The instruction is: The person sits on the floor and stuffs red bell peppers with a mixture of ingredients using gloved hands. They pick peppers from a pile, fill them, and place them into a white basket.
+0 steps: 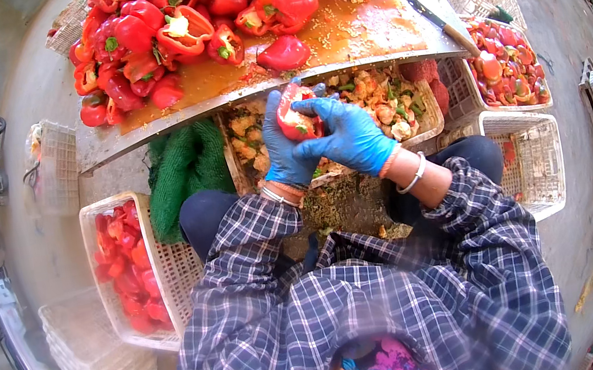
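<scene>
Between both blue-gloved hands is a cut red bell pepper (294, 118), its pale inside turned partly towards me. My left hand (287, 157) cups it from the left and below. The fingers and thumb of my right hand (349, 129) press on its right side. Under the hands stands a crate of pepper cores and seeds (395, 104), with stem pieces among them. Just beyond, a metal table (235, 98) carries a heap of halved red peppers (145, 51). One red pepper piece (284, 53) lies apart near the table's front edge, among scattered seeds.
A knife (443, 25) lies at the table's right edge, its wooden handle overhanging. Left stands a crate of red pepper pieces (129, 272) beside green mesh netting (189, 173). On the right are another filled crate (508, 64) and a nearly bare white crate (531, 163). Stacked crates (98, 353) stand lower left.
</scene>
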{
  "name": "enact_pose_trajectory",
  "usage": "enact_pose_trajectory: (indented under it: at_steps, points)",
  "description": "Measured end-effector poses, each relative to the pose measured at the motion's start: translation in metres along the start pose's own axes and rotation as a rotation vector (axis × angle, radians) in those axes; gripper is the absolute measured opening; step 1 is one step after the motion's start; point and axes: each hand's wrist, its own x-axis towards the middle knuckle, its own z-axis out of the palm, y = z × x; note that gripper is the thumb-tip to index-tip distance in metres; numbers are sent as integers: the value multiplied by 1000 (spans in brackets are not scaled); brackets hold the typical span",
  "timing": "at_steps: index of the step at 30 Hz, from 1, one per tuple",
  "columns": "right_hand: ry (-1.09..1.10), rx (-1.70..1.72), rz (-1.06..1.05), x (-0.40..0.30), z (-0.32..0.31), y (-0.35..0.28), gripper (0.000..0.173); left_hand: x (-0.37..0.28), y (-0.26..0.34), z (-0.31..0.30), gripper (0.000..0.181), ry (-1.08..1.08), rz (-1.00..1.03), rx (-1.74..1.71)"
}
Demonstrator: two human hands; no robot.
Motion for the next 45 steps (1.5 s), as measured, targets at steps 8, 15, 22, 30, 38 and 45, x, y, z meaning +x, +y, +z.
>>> enact_pose_trajectory:
  at_steps: [8, 15, 22, 30, 38, 45]
  points:
    - [-96, -388, -38, 6, -21, 4, 44, -2, 3, 4, 52, -75, -68, 231]
    - [-58, -425, -118, -4, -11, 9, 38, 6, -5, -23, 38, 34, 123, 495]
    - [19, -665, -502, -11, 2, 16, 22, 17, -3, -35, 46, 118, -12, 184]
    - [66, 198, -25, -2, 5, 25, 24, 4, -1, -5, 32, 76, 135, 232]
    - [-72, 486, 372, 7, -1, 16, 21, 3, 3, -15, 34, 153, 64, 152]
    - [-122, 149, -66, 8, 2, 16, 19, 5, 7, -30, 57, 184, 112, 242]
